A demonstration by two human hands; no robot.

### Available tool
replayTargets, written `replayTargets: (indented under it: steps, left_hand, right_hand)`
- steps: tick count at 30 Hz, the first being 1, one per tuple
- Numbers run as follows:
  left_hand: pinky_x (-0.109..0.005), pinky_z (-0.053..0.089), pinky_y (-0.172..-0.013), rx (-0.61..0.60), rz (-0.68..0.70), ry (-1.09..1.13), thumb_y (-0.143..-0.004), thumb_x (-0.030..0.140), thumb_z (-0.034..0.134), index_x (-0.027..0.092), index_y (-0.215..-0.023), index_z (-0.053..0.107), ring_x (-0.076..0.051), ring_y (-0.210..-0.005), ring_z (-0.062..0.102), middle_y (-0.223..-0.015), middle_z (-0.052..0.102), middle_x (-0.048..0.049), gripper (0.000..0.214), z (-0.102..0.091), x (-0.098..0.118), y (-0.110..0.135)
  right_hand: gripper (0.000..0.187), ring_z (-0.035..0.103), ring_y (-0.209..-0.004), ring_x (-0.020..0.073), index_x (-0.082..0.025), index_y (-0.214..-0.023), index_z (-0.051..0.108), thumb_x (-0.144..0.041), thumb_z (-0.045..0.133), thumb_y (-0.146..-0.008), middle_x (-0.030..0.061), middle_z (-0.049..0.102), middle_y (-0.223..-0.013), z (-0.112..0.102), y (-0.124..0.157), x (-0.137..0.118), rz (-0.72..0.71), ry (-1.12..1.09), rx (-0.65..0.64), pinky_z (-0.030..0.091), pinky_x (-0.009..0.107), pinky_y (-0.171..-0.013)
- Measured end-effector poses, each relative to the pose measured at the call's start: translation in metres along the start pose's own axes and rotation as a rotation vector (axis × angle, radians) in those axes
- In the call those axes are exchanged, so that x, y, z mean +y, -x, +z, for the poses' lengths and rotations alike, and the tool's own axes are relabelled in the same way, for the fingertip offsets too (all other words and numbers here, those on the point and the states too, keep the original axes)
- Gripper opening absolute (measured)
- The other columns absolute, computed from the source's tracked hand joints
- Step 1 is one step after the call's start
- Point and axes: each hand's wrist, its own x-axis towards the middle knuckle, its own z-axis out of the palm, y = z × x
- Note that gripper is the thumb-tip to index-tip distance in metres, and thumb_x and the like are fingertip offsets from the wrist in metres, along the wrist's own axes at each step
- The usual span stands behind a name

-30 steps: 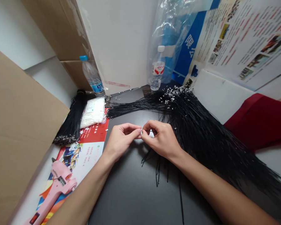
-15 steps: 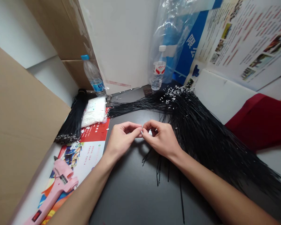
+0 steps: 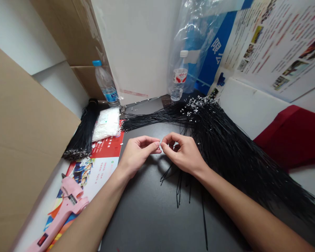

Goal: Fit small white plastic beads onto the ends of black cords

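Observation:
My left hand (image 3: 138, 154) and my right hand (image 3: 183, 154) meet fingertip to fingertip over the black tabletop (image 3: 152, 217). Each is closed in a pinch. Between them sits a tiny white piece (image 3: 160, 144), which the left fingers pinch. The right hand pinches the end of a thin black cord (image 3: 170, 145), and several loose black cords (image 3: 179, 185) trail from under it toward me. A big heap of black cords with small white tips (image 3: 225, 140) fans out just right of my right hand.
A tied bundle of black cords (image 3: 82, 134) and a bag of white pieces (image 3: 106, 124) lie at the far left. Two water bottles (image 3: 106, 84) (image 3: 179, 75) stand at the back. A pink glue gun (image 3: 65, 206) rests on a printed sheet. Cardboard (image 3: 21, 140) walls the left; red cloth (image 3: 294, 136) lies right.
My hands have stayed together in the same spot; the right fingers shifted slightly at the pinch. The view drifted a little.

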Motion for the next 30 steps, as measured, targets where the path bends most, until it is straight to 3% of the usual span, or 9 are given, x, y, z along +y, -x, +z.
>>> replayTargets:
  steps: [6, 18, 30]
  left_hand:
    - [-0.029, 0.057, -0.077, -0.010, 0.008, 0.008, -0.069, 0.026, 0.082, 0.012, -0.082, 0.076, -0.015, -0.072, 0.071, -0.079, 0.077, -0.0063, 0.021, 0.0001, -0.0013, -0.0002]
    - [-0.031, 0.057, -0.082, 0.003, -0.017, 0.102, -0.065, 0.028, 0.086, 0.013, -0.080, 0.076, -0.015, -0.073, 0.072, -0.080, 0.077, -0.0059, 0.024, 0.0006, -0.0044, 0.0002]
    - [-0.031, 0.056, -0.080, -0.019, -0.006, 0.045, -0.069, 0.028, 0.083, 0.015, -0.085, 0.076, -0.014, -0.071, 0.071, -0.080, 0.076, -0.0050, 0.022, -0.0075, -0.0003, -0.0030]
  right_hand:
    - [0.012, 0.061, -0.062, 0.0099, -0.015, -0.075, 0.066, -0.020, 0.057, -0.081, 0.0003, 0.068, -0.069, 0.0030, 0.0011, 0.0003, 0.026, -0.076, -0.004, 0.041, 0.015, -0.049]
    - [0.014, 0.065, -0.068, 0.0110, -0.016, -0.078, 0.069, -0.021, 0.058, -0.084, 0.0012, 0.071, -0.074, 0.0034, 0.0011, 0.0009, -0.001, -0.067, 0.003, 0.047, 0.017, -0.057]
    - [0.013, 0.060, -0.061, 0.0103, -0.016, -0.077, 0.065, -0.022, 0.057, -0.085, 0.0000, 0.066, -0.069, -0.0012, -0.0005, 0.0039, -0.055, 0.000, -0.012, 0.044, 0.020, -0.056]
